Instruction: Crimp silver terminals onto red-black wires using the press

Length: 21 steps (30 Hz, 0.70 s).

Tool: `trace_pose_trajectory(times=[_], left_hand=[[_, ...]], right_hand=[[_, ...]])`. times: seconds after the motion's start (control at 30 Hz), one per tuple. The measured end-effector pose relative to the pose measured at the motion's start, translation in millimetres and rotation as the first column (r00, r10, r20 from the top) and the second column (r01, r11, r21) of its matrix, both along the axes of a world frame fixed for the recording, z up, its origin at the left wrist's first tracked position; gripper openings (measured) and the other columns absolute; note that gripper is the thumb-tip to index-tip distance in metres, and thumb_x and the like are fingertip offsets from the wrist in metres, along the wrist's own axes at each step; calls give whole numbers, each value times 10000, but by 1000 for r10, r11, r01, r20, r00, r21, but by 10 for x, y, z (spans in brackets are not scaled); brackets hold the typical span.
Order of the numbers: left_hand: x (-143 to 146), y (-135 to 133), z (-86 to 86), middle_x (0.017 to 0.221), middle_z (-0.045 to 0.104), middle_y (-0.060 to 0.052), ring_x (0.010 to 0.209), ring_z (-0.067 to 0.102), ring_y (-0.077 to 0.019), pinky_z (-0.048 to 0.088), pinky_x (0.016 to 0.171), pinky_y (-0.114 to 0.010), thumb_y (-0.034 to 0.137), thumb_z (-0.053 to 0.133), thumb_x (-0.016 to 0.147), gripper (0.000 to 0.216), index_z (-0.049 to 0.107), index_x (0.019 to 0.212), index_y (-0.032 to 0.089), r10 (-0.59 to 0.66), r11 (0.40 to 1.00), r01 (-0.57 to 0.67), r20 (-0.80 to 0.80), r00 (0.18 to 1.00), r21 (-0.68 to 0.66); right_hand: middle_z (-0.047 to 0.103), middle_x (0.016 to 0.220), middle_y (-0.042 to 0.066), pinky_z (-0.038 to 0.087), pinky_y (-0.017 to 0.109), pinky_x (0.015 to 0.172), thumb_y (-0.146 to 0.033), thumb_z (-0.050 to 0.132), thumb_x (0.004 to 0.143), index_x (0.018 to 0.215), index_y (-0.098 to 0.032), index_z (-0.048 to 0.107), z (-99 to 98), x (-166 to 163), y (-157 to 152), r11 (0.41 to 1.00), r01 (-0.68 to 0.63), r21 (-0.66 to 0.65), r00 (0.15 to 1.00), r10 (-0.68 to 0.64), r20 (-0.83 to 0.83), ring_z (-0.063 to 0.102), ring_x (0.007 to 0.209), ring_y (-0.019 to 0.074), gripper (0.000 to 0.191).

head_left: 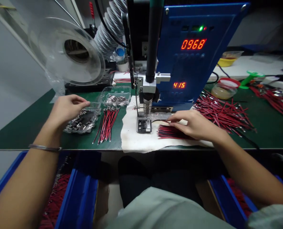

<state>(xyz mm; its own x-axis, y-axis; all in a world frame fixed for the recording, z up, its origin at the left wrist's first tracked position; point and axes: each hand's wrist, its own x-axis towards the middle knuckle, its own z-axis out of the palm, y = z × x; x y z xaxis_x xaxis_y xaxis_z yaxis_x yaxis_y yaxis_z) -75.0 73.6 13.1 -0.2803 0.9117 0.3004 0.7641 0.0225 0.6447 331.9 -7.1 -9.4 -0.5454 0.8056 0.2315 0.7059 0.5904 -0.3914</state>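
My left hand [66, 109] hovers over a clear plastic tray [84, 121] of small metal parts, fingers curled together as if pinching; what they hold is too small to make out. My right hand [193, 124] lies on a bundle of red and black wires [170, 132] on a white cloth [136, 140], fingers stretched towards a small metal fixture [144, 125]. A soldering tip [147, 106] hangs just above that fixture, mounted on a blue machine [196, 54] with red digit displays.
A second clear tray [115, 98] and a bunch of red wires [107, 122] lie between my hands. A big heap of red wires [222, 113] sits right of the machine. A transparent reel [67, 52] stands at left. Blue bins [79, 197] sit below the table edge.
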Motion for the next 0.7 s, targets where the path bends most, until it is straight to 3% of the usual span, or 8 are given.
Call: trace_pose_trajectory(times=[0.03,0.13,0.27,0.37,0.47,0.57,0.7], left_hand=[[50,-79,39,558,622,23,541,491,-72,327,563,-183,195,768,671,121,712,729,105,-3,997,0,38,999,81],[357,-338,90,689,673,-4,563,509,-67,399,590,-199,228,752,694,178,736,848,141,-171,950,114,179,969,289],[997,-616,-84,724,671,-25,574,532,-82,441,590,-217,287,739,718,164,721,818,159,-361,896,189,411,837,402],[1409,-717,-343,780,673,-37,619,566,-98,434,550,-208,349,720,737,200,688,824,172,-373,910,132,637,675,393],[1647,-759,-572,794,670,-48,614,570,-105,403,491,-200,369,716,735,224,672,831,172,-330,941,124,778,534,314],[1737,-787,-680,812,677,-68,644,586,-125,423,516,-216,377,723,721,242,687,829,164,-311,950,162,779,545,267],[1755,-809,-683,794,681,-64,610,565,-123,410,522,-226,379,723,719,241,717,837,169,-312,950,188,752,581,249]], right_hand=[[690,961,43,437,260,774,-226,505,892,1007,-185,667,44,-9,23,1000,-29,7,1000,29,-1,625,853,160,203],[686,955,45,438,255,751,-235,510,888,983,-181,677,200,-70,146,990,-131,-42,991,132,19,621,845,157,200],[696,935,37,448,254,710,-301,553,863,956,-178,684,311,-202,386,936,-281,-210,957,289,9,626,814,158,203],[700,867,23,442,250,671,-341,572,847,918,-175,693,263,-285,501,911,-301,-281,953,296,-64,618,768,153,217],[699,862,24,440,252,694,-362,586,839,903,-163,696,166,-321,509,915,-295,-276,952,255,-171,613,777,152,236],[695,863,38,440,253,691,-376,566,857,917,-146,696,93,-333,461,937,-261,-234,952,209,-225,607,771,152,270],[691,854,43,438,248,700,-330,527,888,918,-146,694,43,-361,405,964,-221,-147,959,188,-213,604,751,144,250]])
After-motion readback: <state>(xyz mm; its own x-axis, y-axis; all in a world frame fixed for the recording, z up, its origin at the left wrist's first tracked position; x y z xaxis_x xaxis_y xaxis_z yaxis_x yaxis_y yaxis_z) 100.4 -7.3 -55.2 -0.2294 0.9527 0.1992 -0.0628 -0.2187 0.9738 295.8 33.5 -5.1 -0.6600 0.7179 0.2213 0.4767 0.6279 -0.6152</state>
